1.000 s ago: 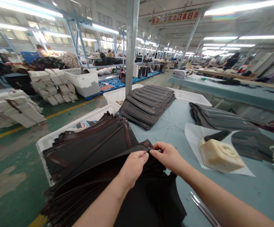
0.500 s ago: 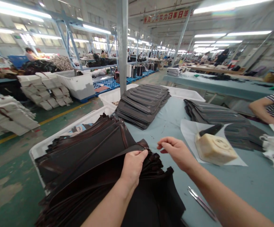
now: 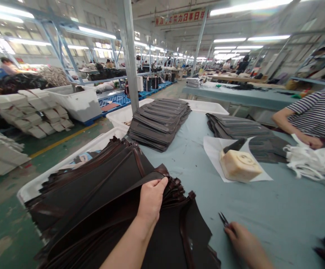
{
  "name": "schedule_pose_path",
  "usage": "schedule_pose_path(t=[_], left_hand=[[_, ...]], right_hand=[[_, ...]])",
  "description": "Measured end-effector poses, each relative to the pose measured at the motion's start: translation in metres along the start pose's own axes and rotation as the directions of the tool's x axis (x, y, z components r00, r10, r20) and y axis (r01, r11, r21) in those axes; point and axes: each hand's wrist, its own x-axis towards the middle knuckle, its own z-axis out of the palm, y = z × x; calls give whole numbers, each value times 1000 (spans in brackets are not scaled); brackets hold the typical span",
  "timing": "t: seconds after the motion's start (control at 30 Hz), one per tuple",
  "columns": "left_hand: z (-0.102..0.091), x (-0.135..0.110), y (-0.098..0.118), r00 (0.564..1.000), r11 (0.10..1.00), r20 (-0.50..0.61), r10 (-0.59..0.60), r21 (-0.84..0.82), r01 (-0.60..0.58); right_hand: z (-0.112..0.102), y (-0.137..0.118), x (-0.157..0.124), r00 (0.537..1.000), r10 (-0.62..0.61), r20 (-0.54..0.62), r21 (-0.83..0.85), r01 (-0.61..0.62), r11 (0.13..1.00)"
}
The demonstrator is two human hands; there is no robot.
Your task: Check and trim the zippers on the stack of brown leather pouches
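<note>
My left hand (image 3: pixel 151 196) is closed, thumb and fingers pinching the raised edge of a black fabric panel (image 3: pixel 123 194) with shiny dark-brown trim. That panel belongs to a thick, fanned stack of similar pieces (image 3: pixel 95 166). Down on the right, my right hand (image 3: pixel 243 241) is slightly blurred and closed around slim metal thread snips (image 3: pixel 223 219). Their two pointed tips stick out past the fingers, a little apart, low over the blue-green table (image 3: pixel 190 164). The snips' rear end is hidden by the hand.
Grey panel stacks (image 3: pixel 159 123) lie farther back. A yellowish block (image 3: pixel 239 166) rests on white paper (image 3: pixel 213 153). White straps (image 3: pixel 310 160) lie near a co-worker's hand (image 3: pixel 312 142) at right. White bins (image 3: pixel 30 183) and a metal post (image 3: pixel 130 56) border the table's left.
My right hand has moved down from beside the panel edge and taken hold of the snips that lay on the table. My left hand keeps its pinch. The view has turned slightly right.
</note>
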Motion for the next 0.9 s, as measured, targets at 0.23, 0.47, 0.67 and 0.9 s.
schedule_pose_path(t=[0.23,0.47,0.67,0.9], left_hand=[[3,-5,-4,999,993,-4,42,110,-42],[5,-17,1,999,972,34,32,234,-39],[7,-19,3,1000,965,4,-8,264,6],[13,-21,2,999,956,12,-51,291,45]], right_hand=[[-94,-141,-34,998,26,-50,541,6,841],[-93,-257,-55,940,-247,236,850,-76,522],[-72,-259,-44,936,-207,283,844,-141,518],[-72,-262,-42,976,-139,168,888,-89,450]])
